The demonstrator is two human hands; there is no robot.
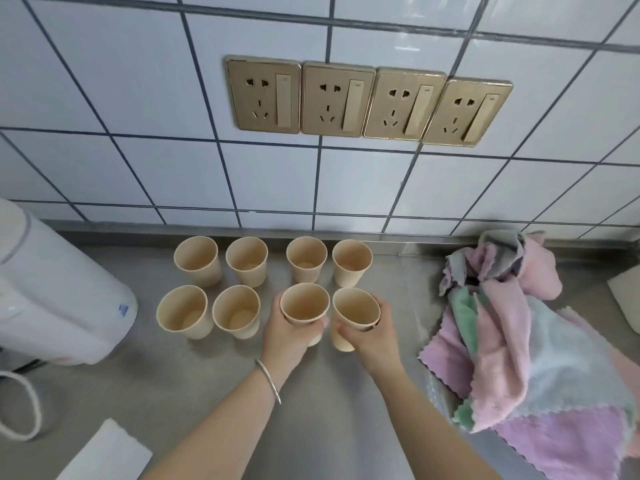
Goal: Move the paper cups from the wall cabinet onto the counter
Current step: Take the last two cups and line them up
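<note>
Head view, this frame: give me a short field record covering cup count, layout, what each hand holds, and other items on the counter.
cups on or at counter: eight paper cups, all upright and empty
layout: two rows of four near the tiled wall
left hand: grips third front-row cup; bracelet on wrist
right hand: grips fourth front-row cup, slightly tilted
free-standing: back row and two left front cups
counter: steel
right side: pile of pastel cloths
left side: white appliance
wall: four gold sockets

Grey steel counter (329,427), bearing eight upright paper cups (199,259) in two rows of four, a white appliance (59,306) at left, heaped pastel cloths (519,358) at right, white sheet (107,455) near front.
</note>
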